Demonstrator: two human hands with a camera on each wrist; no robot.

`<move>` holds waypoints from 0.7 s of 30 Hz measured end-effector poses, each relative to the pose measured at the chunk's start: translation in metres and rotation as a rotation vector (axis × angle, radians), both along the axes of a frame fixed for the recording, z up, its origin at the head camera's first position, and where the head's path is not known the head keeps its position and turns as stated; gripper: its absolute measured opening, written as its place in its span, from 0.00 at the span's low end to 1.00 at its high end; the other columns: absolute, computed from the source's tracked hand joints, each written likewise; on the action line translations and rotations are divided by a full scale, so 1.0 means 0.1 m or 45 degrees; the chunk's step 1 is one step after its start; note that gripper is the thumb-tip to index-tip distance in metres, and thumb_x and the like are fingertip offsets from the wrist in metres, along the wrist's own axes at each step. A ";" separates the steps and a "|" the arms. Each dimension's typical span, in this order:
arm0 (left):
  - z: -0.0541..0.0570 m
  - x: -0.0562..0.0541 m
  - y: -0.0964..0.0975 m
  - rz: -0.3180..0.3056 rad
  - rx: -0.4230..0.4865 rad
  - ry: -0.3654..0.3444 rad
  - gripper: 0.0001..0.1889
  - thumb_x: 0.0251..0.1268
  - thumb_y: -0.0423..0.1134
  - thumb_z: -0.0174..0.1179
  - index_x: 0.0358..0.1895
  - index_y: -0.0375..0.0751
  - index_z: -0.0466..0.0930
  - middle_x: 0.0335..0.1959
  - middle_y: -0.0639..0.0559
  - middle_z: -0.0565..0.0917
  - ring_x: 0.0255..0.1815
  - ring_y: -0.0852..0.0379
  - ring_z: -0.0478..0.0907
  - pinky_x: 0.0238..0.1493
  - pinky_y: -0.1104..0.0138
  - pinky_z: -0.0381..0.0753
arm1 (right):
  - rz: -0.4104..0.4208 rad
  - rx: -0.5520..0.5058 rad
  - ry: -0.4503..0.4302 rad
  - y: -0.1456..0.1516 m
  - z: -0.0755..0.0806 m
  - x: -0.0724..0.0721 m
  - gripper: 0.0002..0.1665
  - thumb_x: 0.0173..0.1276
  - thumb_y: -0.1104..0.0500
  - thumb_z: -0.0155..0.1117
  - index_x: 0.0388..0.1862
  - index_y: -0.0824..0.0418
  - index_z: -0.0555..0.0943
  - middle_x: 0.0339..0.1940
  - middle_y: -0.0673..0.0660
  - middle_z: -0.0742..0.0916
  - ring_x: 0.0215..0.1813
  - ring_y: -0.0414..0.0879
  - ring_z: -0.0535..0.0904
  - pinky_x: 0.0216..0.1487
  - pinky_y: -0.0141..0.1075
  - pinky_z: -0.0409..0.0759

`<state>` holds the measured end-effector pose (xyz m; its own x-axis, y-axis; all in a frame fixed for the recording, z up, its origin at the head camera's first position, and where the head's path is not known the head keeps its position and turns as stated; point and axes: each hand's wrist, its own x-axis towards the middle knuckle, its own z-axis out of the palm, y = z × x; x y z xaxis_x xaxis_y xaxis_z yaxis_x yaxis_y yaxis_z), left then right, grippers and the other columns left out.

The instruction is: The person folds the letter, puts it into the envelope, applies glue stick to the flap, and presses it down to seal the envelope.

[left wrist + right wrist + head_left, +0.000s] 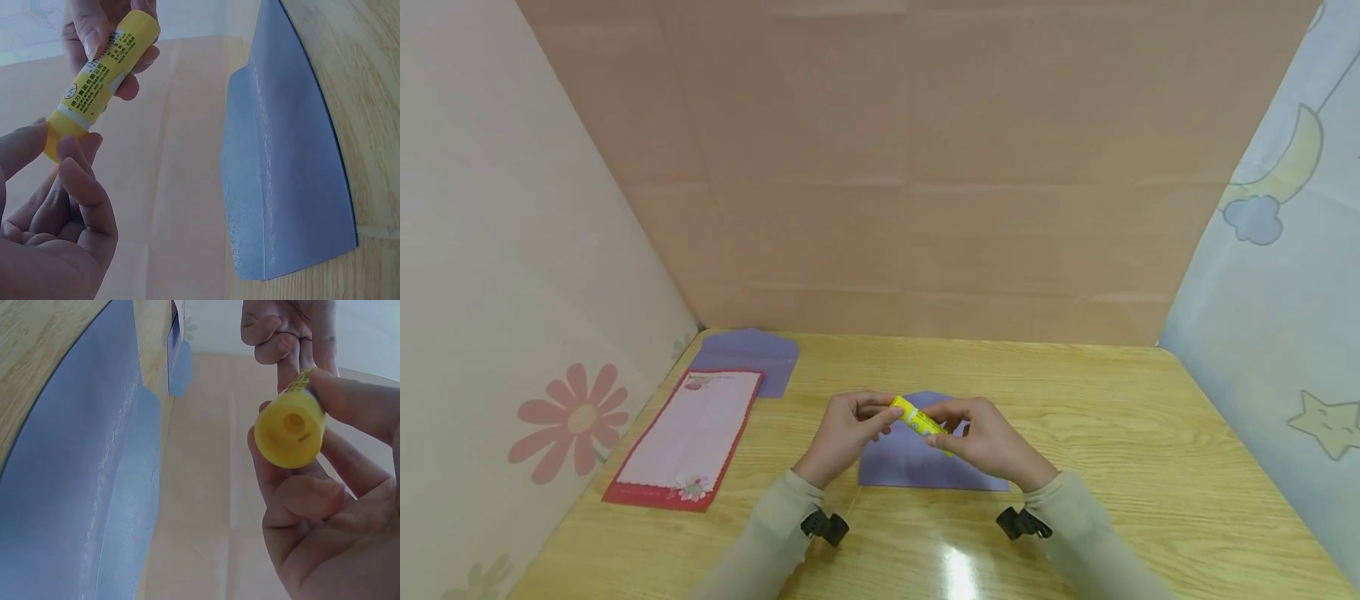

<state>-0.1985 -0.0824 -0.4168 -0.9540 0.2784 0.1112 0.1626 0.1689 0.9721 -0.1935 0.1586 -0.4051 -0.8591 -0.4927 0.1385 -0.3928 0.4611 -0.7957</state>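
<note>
From my remote seat, I have the yellow glue stick (pixel 922 420) slung between both hands: my left hand (pixel 846 435) pinches one end, fingers parted only by its thickness, while my right hand (pixel 994 440) curls round the other. Gripping both ends probably lets one work against the other. Below the fingers lies the purple envelope (pixel 906 467), its flap (pixel 242 181) pointing beyond them, presumably to stay reachable.

A head-worn camera looks forward and down over the table (pixel 1150 433) to the back wall (pixel 895 167). At close range, sideways-turned wrist cameras (pixel 829 528) face that wall past the left hand (pixel 62 244) and right hand (pixel 340 540) respectively, sharing views of the tube (pixel 103 75) and nearer envelope (pixel 300 162).
</note>
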 end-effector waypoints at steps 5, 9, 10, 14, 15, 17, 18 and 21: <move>-0.01 -0.01 0.01 -0.008 -0.021 0.002 0.18 0.67 0.47 0.67 0.54 0.41 0.85 0.41 0.47 0.88 0.38 0.41 0.83 0.37 0.56 0.81 | 0.007 0.011 0.007 0.00 -0.02 -0.01 0.18 0.67 0.54 0.71 0.55 0.55 0.85 0.46 0.49 0.88 0.40 0.43 0.79 0.33 0.35 0.77; 0.01 -0.02 0.01 -0.108 -0.110 0.031 0.16 0.67 0.48 0.66 0.54 0.46 0.85 0.41 0.51 0.87 0.39 0.45 0.83 0.40 0.54 0.82 | 0.082 0.010 -0.053 -0.03 -0.06 0.00 0.21 0.66 0.57 0.72 0.58 0.55 0.83 0.45 0.50 0.87 0.38 0.44 0.81 0.35 0.36 0.80; 0.03 -0.02 0.02 -0.137 -0.153 0.051 0.16 0.67 0.49 0.66 0.54 0.47 0.85 0.42 0.52 0.87 0.40 0.46 0.82 0.40 0.56 0.82 | 0.107 0.015 -0.062 -0.03 -0.07 0.01 0.21 0.66 0.58 0.72 0.58 0.56 0.82 0.45 0.51 0.86 0.38 0.44 0.82 0.35 0.37 0.81; 0.07 -0.02 0.04 -0.218 -0.355 0.147 0.22 0.67 0.48 0.66 0.60 0.44 0.81 0.47 0.50 0.86 0.42 0.53 0.80 0.41 0.64 0.81 | 0.103 0.073 -0.053 -0.03 -0.15 0.00 0.20 0.64 0.59 0.72 0.55 0.58 0.82 0.44 0.51 0.86 0.38 0.43 0.82 0.37 0.36 0.82; 0.07 -0.02 0.04 -0.219 -0.414 0.163 0.24 0.67 0.48 0.67 0.63 0.42 0.79 0.50 0.49 0.85 0.44 0.53 0.80 0.42 0.63 0.81 | 0.069 0.088 -0.045 -0.01 -0.16 -0.01 0.19 0.64 0.59 0.72 0.53 0.59 0.82 0.43 0.51 0.86 0.39 0.44 0.81 0.37 0.36 0.81; 0.05 -0.05 0.04 -0.216 -0.519 0.168 0.30 0.64 0.49 0.69 0.67 0.41 0.75 0.57 0.45 0.82 0.50 0.48 0.79 0.46 0.59 0.81 | -0.022 0.098 -0.035 0.03 -0.19 -0.04 0.18 0.63 0.60 0.73 0.51 0.59 0.81 0.43 0.51 0.85 0.40 0.45 0.81 0.37 0.36 0.82; 0.04 -0.07 0.03 -0.211 -0.570 0.171 0.33 0.63 0.49 0.70 0.68 0.40 0.73 0.59 0.43 0.81 0.53 0.46 0.78 0.49 0.56 0.80 | -0.081 0.102 -0.032 0.06 -0.21 -0.07 0.18 0.62 0.61 0.74 0.50 0.59 0.81 0.42 0.51 0.85 0.40 0.45 0.82 0.37 0.36 0.82; -0.02 -0.13 0.01 -0.188 -0.702 0.169 0.40 0.57 0.48 0.74 0.71 0.37 0.69 0.66 0.41 0.75 0.65 0.40 0.72 0.60 0.49 0.75 | -0.261 0.089 -0.045 0.17 -0.24 -0.14 0.18 0.60 0.61 0.75 0.47 0.60 0.79 0.41 0.54 0.84 0.40 0.46 0.82 0.35 0.37 0.82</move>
<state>-0.2111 -0.0817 -0.4190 -0.8884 0.4582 0.0281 0.3373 0.6101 0.7169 -0.2077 0.1759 -0.4287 -0.9460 -0.3145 0.0784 -0.2577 0.5832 -0.7703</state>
